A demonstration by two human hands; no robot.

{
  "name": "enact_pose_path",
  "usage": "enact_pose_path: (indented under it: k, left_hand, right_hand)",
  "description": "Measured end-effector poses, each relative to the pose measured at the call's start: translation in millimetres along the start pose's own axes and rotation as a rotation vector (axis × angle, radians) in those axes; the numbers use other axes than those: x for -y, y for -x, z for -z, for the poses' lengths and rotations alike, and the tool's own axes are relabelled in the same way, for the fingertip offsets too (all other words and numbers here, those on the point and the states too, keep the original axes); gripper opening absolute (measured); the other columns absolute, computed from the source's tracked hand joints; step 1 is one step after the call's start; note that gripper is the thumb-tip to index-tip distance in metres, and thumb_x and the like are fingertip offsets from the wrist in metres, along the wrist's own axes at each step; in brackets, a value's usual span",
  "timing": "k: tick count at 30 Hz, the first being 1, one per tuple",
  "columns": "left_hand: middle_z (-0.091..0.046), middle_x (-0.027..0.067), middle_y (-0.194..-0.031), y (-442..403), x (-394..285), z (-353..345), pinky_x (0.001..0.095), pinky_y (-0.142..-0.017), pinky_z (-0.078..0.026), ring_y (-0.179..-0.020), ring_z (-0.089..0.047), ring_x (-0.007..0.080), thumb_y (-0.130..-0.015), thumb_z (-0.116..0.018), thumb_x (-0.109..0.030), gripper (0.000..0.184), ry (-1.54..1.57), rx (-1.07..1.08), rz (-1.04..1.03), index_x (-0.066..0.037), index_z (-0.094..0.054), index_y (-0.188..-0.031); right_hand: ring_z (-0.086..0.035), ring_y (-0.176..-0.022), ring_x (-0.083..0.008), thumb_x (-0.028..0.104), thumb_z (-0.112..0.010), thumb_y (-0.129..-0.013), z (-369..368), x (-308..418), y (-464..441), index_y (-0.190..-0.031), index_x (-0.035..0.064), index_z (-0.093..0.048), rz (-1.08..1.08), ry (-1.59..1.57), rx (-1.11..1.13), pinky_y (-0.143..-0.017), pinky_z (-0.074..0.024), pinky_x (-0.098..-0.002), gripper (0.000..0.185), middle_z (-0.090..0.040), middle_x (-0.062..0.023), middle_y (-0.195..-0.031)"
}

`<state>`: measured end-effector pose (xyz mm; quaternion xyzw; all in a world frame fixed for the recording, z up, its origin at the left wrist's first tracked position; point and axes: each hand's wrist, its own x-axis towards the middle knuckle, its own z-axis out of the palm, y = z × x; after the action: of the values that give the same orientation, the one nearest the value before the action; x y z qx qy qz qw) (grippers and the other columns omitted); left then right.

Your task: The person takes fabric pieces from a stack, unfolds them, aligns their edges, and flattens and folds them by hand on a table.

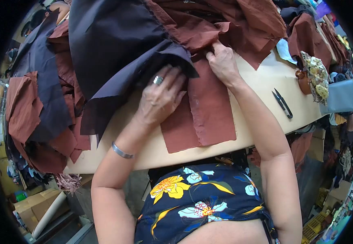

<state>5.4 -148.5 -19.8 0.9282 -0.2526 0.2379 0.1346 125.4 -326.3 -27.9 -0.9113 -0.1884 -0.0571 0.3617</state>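
Dark fabric (115, 49) spreads over the upper left of the pale table, with rust-brown fabric (249, 24) beside it. My left hand (160, 95), with a ring on it, reaches under the dark fabric's lifted edge; its fingertips are partly hidden and blurred. Fingers and thumb of my right hand (222, 63) are closed on the edge of the rust-brown fabric. Between and below my hands lies a flat rust-brown panel (213, 110) with a seam or frayed edge down its middle.
Black thread snips (282, 103) lie on the table (262, 87) right of my right forearm. Farther right are a brown pot (303, 82) and a grey-blue box (341, 96). More dark and rust-brown cloth (24, 110) hangs over the left edge. Cardboard (38, 207) stands below left.
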Motion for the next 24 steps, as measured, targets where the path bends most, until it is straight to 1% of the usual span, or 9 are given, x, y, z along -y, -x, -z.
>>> enact_pose_path:
  k: [3, 6, 9, 12, 13, 16, 19, 21, 24]
  left_hand:
    - [-0.055, 0.0156, -0.105, 18.9, -14.6, 3.1, 0.0372, -0.086, -0.048, -0.099, -0.056, 0.0314, -0.071, -0.067, -0.005, 0.029, 0.117, 0.089, -0.089, 0.001, -0.059, -0.098]
    - [-0.053, 0.0146, -0.11, 29.0, -27.6, 12.1, 0.0388, -0.092, -0.045, -0.109, -0.052, 0.0312, -0.071, -0.067, -0.004, 0.031, 0.301, 0.166, -0.041, -0.001, -0.059, -0.101]
    - [-0.053, 0.0133, -0.113, 28.5, -27.8, 11.5, 0.0421, -0.098, -0.04, -0.116, -0.047, 0.0313, -0.073, -0.066, -0.006, 0.032, 0.291, 0.216, -0.052, -0.002, -0.058, -0.104]
    - [-0.053, 0.0119, -0.113, 22.5, -27.5, 2.9, 0.0447, -0.101, -0.037, -0.118, -0.045, 0.0313, -0.074, -0.064, -0.007, 0.032, 0.201, 0.22, -0.061, -0.003, -0.058, -0.105]
    - [-0.053, 0.012, -0.113, 21.1, -26.1, 2.6, 0.0445, -0.101, -0.037, -0.118, -0.046, 0.0313, -0.073, -0.064, -0.007, 0.033, 0.188, 0.209, -0.097, -0.003, -0.058, -0.105]
    - [-0.053, 0.0124, -0.113, 24.2, -23.5, 3.1, 0.0437, -0.1, -0.039, -0.115, -0.048, 0.0312, -0.072, -0.062, -0.007, 0.033, 0.199, 0.195, -0.197, -0.001, -0.058, -0.104]
    - [-0.053, 0.0137, -0.113, 38.0, -32.4, 6.0, 0.0432, -0.097, -0.042, -0.112, -0.052, 0.0309, -0.073, -0.058, -0.005, 0.03, 0.318, 0.21, -0.216, 0.001, -0.058, -0.102]
    - [-0.051, 0.0138, -0.114, 38.8, -35.7, 8.4, 0.0448, -0.101, -0.037, -0.117, -0.047, 0.0288, -0.074, -0.054, -0.008, 0.032, 0.345, 0.267, -0.185, 0.0, -0.057, -0.105]
    - [-0.05, 0.0127, -0.117, 37.4, -37.0, 11.7, 0.0473, -0.104, -0.032, -0.12, -0.045, 0.0268, -0.075, -0.052, -0.009, 0.035, 0.347, 0.316, -0.197, 0.0, -0.056, -0.109]
  right_hand:
    - [-0.06, -0.075, -0.0422, 0.014, -0.057, -0.081, 5.1, -8.6, 11.1, -0.126, -0.0016, -0.041, 0.161, -0.127, -0.237, -0.073, -0.0465, -0.0471, 0.05, -0.061, -0.0239, -0.072]
    - [-0.06, -0.07, -0.042, 0.012, -0.057, -0.081, 41.3, 15.0, 52.1, -0.136, 0.0058, -0.03, -0.109, -0.08, 0.04, -0.07, -0.0467, -0.0485, 0.061, -0.061, -0.0233, -0.073]
    - [-0.06, -0.066, -0.0411, 0.008, -0.059, -0.08, 28.9, 6.1, 80.7, -0.14, 0.0141, -0.026, 0.115, 0.056, -0.001, -0.066, -0.0466, -0.0499, 0.068, -0.061, -0.0216, -0.071]
    - [-0.06, -0.066, -0.0408, 0.005, -0.06, -0.08, 25.3, -5.6, 68.9, -0.141, 0.0189, -0.025, 0.188, 0.125, -0.103, -0.064, -0.0466, -0.0497, 0.072, -0.061, -0.02, -0.07]
    - [-0.059, -0.063, -0.0398, 0.005, -0.059, -0.08, 26.0, -4.7, 67.6, -0.141, 0.0183, -0.025, 0.151, 0.155, -0.096, -0.061, -0.0465, -0.0472, 0.071, -0.06, -0.0191, -0.067]
    - [-0.058, -0.061, -0.0385, 0.006, -0.059, -0.08, 43.8, 8.4, 80.2, -0.141, 0.016, -0.026, -0.046, -0.052, -0.04, -0.058, -0.0462, -0.0442, 0.07, -0.059, -0.0178, -0.066]
    - [-0.058, -0.062, -0.0367, 0.005, -0.059, -0.08, 48.5, 14.1, 114.0, -0.14, 0.0126, -0.028, -0.014, 0.0, 0.01, -0.059, -0.0459, -0.0417, 0.069, -0.059, -0.0159, -0.069]
    - [-0.059, -0.065, -0.0361, 0.003, -0.06, -0.078, 41.2, 9.0, 124.1, -0.14, 0.0115, -0.028, 0.129, 0.039, 0.001, -0.061, -0.0463, -0.0415, 0.07, -0.06, -0.0159, -0.072]
    - [-0.057, -0.066, -0.034, -0.001, -0.06, -0.076, 40.3, 7.8, 124.5, -0.14, 0.01, -0.029, 0.132, -0.074, -0.047, -0.063, -0.0454, -0.0414, 0.073, -0.059, -0.0165, -0.076]
